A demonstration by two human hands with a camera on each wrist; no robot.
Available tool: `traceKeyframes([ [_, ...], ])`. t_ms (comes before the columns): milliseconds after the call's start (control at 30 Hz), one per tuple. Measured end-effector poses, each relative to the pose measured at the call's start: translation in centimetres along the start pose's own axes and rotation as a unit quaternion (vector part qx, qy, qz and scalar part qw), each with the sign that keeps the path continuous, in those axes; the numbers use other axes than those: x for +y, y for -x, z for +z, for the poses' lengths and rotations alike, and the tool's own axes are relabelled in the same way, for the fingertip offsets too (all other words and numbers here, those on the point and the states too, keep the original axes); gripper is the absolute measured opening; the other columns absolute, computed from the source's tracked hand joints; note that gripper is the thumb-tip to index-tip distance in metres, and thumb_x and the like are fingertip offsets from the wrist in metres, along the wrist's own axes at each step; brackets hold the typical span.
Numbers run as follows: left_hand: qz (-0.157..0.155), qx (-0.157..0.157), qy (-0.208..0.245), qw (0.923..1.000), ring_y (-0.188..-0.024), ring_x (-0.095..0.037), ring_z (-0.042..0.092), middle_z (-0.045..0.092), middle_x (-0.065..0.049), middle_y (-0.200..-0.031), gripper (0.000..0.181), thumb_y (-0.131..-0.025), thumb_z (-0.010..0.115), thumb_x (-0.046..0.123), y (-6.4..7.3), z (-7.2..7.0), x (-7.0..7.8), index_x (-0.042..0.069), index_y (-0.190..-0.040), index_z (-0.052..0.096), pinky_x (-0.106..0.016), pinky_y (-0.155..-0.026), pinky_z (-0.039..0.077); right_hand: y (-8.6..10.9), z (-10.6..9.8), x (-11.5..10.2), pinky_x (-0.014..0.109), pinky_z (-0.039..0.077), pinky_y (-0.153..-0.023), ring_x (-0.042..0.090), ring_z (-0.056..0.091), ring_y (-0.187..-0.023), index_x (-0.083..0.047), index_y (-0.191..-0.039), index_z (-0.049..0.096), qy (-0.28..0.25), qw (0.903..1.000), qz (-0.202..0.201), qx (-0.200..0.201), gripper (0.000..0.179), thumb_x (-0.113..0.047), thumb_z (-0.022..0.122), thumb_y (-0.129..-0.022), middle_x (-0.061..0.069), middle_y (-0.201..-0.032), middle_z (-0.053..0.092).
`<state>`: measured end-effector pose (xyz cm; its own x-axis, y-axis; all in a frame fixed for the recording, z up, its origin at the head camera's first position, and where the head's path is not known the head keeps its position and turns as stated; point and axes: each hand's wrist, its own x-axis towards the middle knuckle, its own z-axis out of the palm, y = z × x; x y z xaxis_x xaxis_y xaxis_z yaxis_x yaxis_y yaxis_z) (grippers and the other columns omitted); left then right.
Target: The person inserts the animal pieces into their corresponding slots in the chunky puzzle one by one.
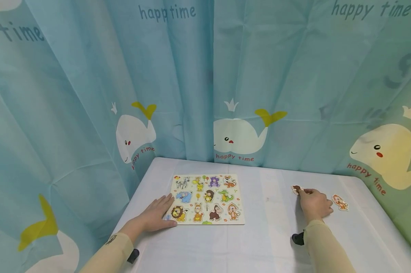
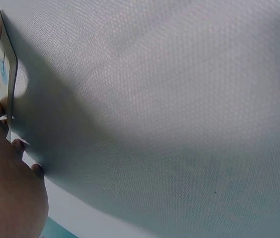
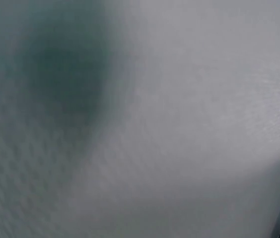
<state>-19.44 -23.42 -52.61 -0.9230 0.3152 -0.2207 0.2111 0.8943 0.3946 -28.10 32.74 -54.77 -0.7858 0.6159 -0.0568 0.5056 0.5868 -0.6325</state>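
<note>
A wooden animal puzzle board (image 1: pixel 202 199) lies flat on the table, with rows of animal pictures such as a zebra, an elephant and a lion. My left hand (image 1: pixel 157 215) rests at its left edge, fingers stretched out and thumb at the near corner. The left wrist view shows the thumb and fingers against the board's side (image 2: pixel 8 74). To the right, my right hand (image 1: pixel 315 204) pinches a brown animal puzzle piece (image 1: pixel 296 188), partly hidden by the fingers. Just right of that hand lies an orange monkey puzzle piece (image 1: pixel 340 202). In the right wrist view the hand is almost wholly cut off.
A pale cloth covers the table (image 1: pixel 260 242), which has rounded far corners. Blue curtains (image 1: pixel 178 76) with printed whales hang close behind and along the left; a greenish curtain (image 1: pixel 405 212) borders the right side.
</note>
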Motion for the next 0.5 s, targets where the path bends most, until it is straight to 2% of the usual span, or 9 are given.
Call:
traceKeyframes([
  [300,0.000,0.001,-0.005,1.0000,-0.155,-0.033,0.017,0.023,-0.010,-0.169,0.100,-0.088,0.069,0.063,-0.12,0.14,-0.12,0.005,-0.160,0.032,-0.051,-0.126,0.016,0.16,-0.04,-0.12,0.069,0.027,-0.098,0.057,0.038,-0.122,0.004,-0.118,0.066,0.003,0.9999,-0.008,0.009,0.041,-0.031,0.053,-0.102,0.034,-0.122,0.054],
  [500,0.000,0.002,-0.007,1.0000,-0.155,-0.033,0.018,0.024,-0.010,-0.169,0.100,-0.088,0.068,0.064,-0.15,0.16,-0.13,0.005,-0.160,0.032,-0.051,-0.126,0.016,0.23,-0.13,-0.21,0.069,0.026,-0.099,0.057,0.036,-0.123,0.004,-0.119,0.065,0.003,1.0000,-0.003,-0.001,0.042,-0.033,0.052,-0.103,0.034,-0.123,0.052],
])
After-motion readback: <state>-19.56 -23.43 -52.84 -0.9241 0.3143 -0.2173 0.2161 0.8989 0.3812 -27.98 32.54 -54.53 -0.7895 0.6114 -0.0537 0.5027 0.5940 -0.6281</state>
